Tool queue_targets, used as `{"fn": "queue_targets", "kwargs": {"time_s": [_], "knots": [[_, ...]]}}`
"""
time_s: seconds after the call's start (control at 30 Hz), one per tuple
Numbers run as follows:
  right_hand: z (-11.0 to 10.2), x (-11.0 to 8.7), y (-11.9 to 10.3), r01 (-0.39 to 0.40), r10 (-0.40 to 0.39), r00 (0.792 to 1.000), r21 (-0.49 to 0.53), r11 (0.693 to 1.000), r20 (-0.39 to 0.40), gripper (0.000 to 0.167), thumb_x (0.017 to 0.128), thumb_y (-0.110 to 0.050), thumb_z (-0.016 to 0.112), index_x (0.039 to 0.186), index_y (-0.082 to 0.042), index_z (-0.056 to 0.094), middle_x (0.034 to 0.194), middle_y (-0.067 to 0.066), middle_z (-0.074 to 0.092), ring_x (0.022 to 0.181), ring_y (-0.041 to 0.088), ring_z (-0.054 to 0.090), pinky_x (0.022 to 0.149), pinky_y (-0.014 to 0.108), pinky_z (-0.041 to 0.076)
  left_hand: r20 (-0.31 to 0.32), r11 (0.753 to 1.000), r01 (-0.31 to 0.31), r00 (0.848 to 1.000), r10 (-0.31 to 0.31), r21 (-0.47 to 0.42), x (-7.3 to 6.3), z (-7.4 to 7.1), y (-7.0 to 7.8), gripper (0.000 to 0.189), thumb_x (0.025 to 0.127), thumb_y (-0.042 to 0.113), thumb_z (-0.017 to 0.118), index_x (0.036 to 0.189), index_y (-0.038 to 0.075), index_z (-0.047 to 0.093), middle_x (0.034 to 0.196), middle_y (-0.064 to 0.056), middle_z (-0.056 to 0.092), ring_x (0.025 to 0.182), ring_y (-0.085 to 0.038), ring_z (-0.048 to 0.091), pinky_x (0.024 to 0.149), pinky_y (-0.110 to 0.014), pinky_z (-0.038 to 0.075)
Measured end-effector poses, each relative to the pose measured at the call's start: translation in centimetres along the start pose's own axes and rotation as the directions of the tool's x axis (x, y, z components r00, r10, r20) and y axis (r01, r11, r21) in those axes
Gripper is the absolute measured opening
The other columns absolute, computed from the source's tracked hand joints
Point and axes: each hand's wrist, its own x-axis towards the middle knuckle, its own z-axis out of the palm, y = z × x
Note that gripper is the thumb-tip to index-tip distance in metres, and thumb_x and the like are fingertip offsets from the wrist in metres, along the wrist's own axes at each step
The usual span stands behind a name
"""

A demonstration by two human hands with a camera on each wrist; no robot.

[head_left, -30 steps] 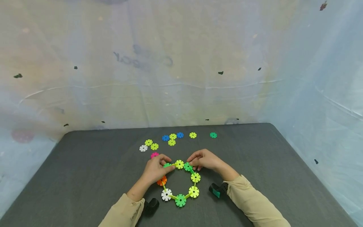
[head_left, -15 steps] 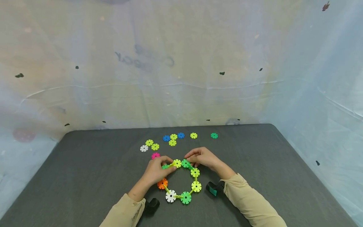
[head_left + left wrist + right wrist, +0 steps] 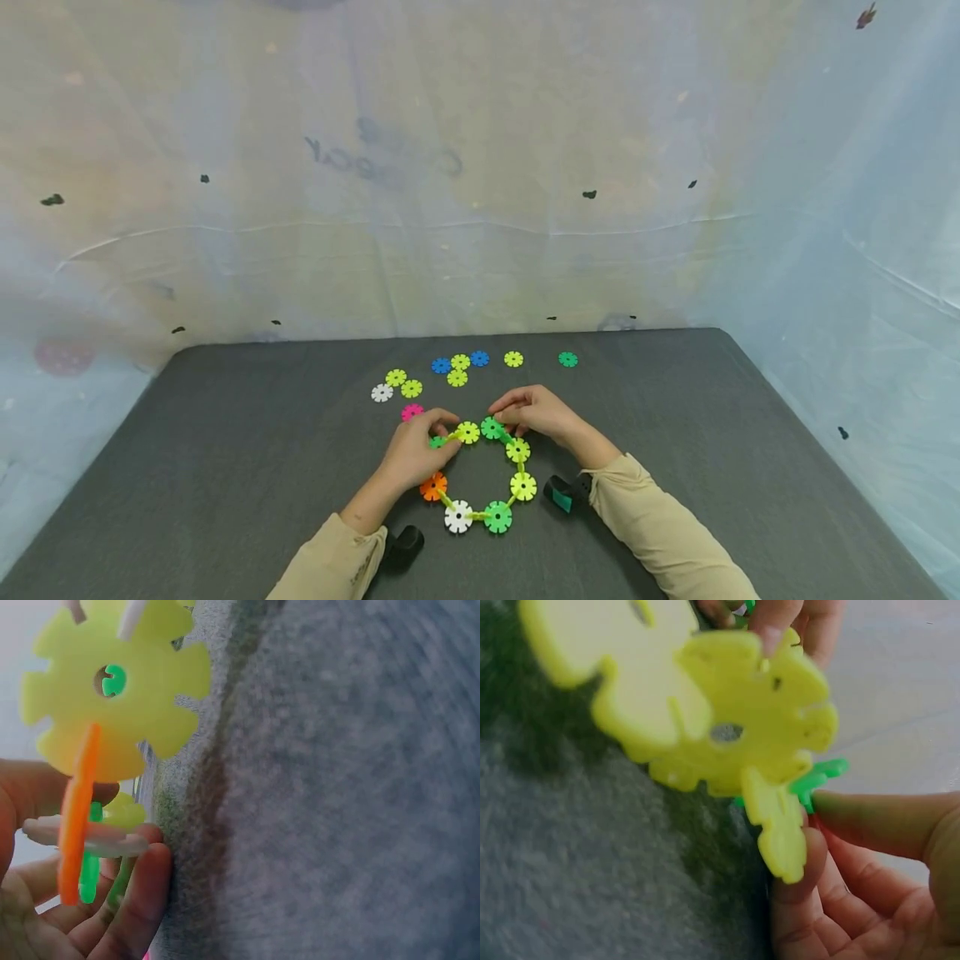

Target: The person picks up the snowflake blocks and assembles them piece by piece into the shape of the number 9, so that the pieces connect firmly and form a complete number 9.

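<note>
A curved chain of notched plastic snowflake discs point(image 3: 498, 517), slotted into one another at angles, runs between my two hands in the head view. My left hand point(image 3: 417, 454) pinches its left end, around a green disc point(image 3: 437, 442) next to a yellow disc point(image 3: 468, 432). With thumb and fingers my right hand point(image 3: 542, 417) pinches a green disc point(image 3: 492, 427) at the other end. These two ends face each other across a small gap. Up close in the right wrist view, a yellow disc point(image 3: 739, 712) covers part of the grip; an orange disc point(image 3: 77, 817) crosses the left wrist view.
Beyond the hands, several loose discs lie flat on the grey table point(image 3: 262, 450): pink point(image 3: 412, 412), white point(image 3: 382, 392), yellow point(image 3: 513, 359), blue point(image 3: 441, 366) and green point(image 3: 568, 359). A pale sheet point(image 3: 480, 250) hangs behind the table. Black straps point(image 3: 405, 546) sit at the wrists.
The lower part of the chain has swung right and slightly up. My right hand has shifted a little up and left with its green disc; my left hand has barely moved.
</note>
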Motion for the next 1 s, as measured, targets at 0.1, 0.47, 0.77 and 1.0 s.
{"fn": "queue_targets", "kwargs": {"time_s": [0.1, 0.47, 0.77, 1.0], "knots": [[0.0, 0.1, -0.1, -0.009, 0.009, 1.000, -0.013, 1.000, 0.016, 0.022, 0.093, -0.013, 0.061, 0.110, -0.001, 0.070, 0.087, 0.005, 0.070, 0.071, 0.014, 0.062, 0.064, 0.028, 0.054, 0.003, 1.000, 0.001, 1.000, -0.001, 0.005, 0.0, 0.1, -0.1, 0.030, 0.083, 0.009, 0.065, 0.113, 0.007, 0.067, 0.078, 0.000, 0.055, 0.050, -0.011, 0.039, 0.050, -0.024, 0.034], [-0.6, 1.3, -0.4, 0.014, -0.010, 1.000, -0.113, 0.993, 0.029, 0.022, 0.095, -0.015, 0.060, 0.108, 0.000, 0.070, 0.090, 0.009, 0.071, 0.073, 0.015, 0.064, 0.066, 0.030, 0.055, 0.012, 1.000, 0.019, 1.000, -0.019, 0.012, 0.1, 0.2, -0.1, 0.044, 0.076, 0.029, 0.081, 0.114, 0.010, 0.068, 0.074, 0.000, 0.048, 0.059, -0.014, 0.040, 0.053, -0.024, 0.031], [-1.4, 3.3, -0.9, -0.036, 0.019, 0.991, -0.135, 0.990, -0.130, 0.022, 0.093, -0.014, 0.061, 0.111, -0.001, 0.069, 0.095, 0.012, 0.071, 0.077, 0.016, 0.064, 0.067, 0.030, 0.055, -0.010, 1.000, 0.009, 1.000, -0.009, 0.006, -0.1, 0.2, 0.0, 0.035, 0.076, 0.022, 0.082, 0.108, 0.011, 0.071, 0.072, 0.000, 0.047, 0.063, -0.014, 0.040, 0.056, -0.025, 0.032], [-2.0, 5.3, -1.0, 0.029, -0.048, 0.994, -0.196, 0.980, -0.094, 0.044, 0.094, -0.017, 0.062, 0.134, -0.002, 0.052, 0.102, 0.016, 0.068, 0.085, 0.019, 0.064, 0.073, 0.032, 0.055, -0.015, 1.000, 0.002, 1.000, -0.002, 0.009, -0.1, 0.0, 0.0, 0.032, 0.078, 0.024, 0.081, 0.107, 0.013, 0.071, 0.072, 0.001, 0.048, 0.060, -0.014, 0.041, 0.054, -0.024, 0.033]]}}
